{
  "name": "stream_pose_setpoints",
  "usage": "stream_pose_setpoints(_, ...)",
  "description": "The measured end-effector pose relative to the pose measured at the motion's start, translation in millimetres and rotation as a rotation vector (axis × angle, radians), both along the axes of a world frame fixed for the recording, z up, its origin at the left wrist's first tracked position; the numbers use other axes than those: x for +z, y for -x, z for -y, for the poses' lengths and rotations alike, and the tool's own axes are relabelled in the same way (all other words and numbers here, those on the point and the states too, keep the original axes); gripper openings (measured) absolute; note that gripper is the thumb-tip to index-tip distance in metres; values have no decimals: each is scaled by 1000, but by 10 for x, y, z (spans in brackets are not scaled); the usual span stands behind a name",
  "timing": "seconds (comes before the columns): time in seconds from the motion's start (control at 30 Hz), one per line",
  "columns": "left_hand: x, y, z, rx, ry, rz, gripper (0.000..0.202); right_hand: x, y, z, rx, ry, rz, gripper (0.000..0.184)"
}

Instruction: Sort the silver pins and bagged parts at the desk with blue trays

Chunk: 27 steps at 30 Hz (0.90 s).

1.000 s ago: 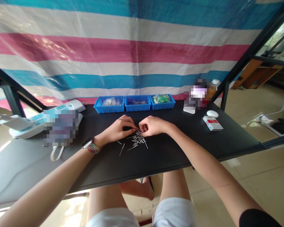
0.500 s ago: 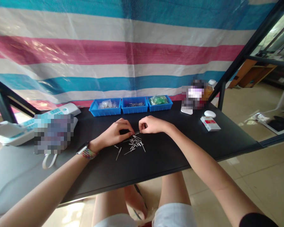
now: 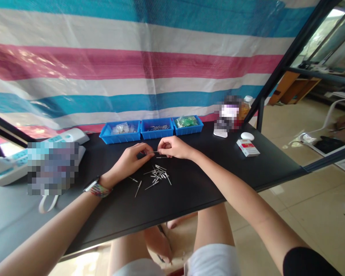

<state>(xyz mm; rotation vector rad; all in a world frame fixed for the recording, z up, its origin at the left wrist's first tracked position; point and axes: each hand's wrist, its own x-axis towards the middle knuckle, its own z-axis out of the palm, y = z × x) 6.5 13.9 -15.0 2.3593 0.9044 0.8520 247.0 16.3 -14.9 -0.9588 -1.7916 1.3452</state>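
My left hand (image 3: 138, 155) and my right hand (image 3: 176, 148) almost meet above the black table, fingertips pinched. Between them runs a thin silver blind rivet (image 3: 155, 152), its ends hidden in the fingers of both hands. Another rivet (image 3: 161, 157) lies just below my right fingers. Nearer the table's front is a loose pile of silver rivets (image 3: 159, 173), with a few single ones to its left, such as the rivet (image 3: 138, 189). My left wrist wears a watch and a woven bracelet (image 3: 100, 188).
Behind my hands stand three blue bins: one with clear bags (image 3: 103, 135), one with metal pins (image 3: 156, 134), one with a green bag (image 3: 188, 131). A power strip (image 3: 77, 135) lies left. On the right are a small box (image 3: 248, 148), a white oval object (image 3: 247, 136) and a bottle (image 3: 248, 100).
Both hands have moved away from the pile toward the blue bins, with a rivet between their fingertips. The pile now shows fully. The head view has shifted slightly right.
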Motion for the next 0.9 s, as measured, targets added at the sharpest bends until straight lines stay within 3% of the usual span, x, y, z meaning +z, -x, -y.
stream_pose_setpoints(0.3,121,23,40,64,-27,40,36,-37,108,37,-46,4,-209,27)
stream_pose_setpoints(0.9,61,23,13,194,-1,31,41,-43,153,60,-94,31,-292,34)
